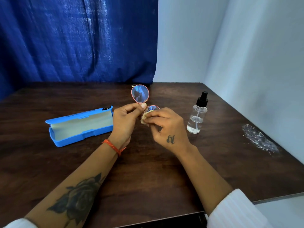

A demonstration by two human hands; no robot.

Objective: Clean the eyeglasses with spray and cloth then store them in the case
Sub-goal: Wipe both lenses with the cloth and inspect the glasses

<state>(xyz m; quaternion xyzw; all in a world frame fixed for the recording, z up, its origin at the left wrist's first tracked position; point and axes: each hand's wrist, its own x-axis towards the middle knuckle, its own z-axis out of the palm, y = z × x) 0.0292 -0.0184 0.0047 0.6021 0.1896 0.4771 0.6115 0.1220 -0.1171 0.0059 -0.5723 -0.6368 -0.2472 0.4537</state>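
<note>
The pink-rimmed eyeglasses (140, 94) are held above the table's middle, one lens standing up free and the other low. My left hand (125, 122) pinches the frame near the bridge. My right hand (166, 125) pinches a small cream cloth (144, 118) against the lower lens, which it mostly hides. The blue case (79, 127) lies open on the table to the left of my hands, its pale lining showing. A clear spray bottle (198, 116) with a black nozzle stands upright to the right of my right hand.
The dark wooden table (148, 178) meets a blue curtain (74, 38) at the back and a pale wall (246, 63) on the right. A whitish scuffed patch (259, 139) marks the table's right side.
</note>
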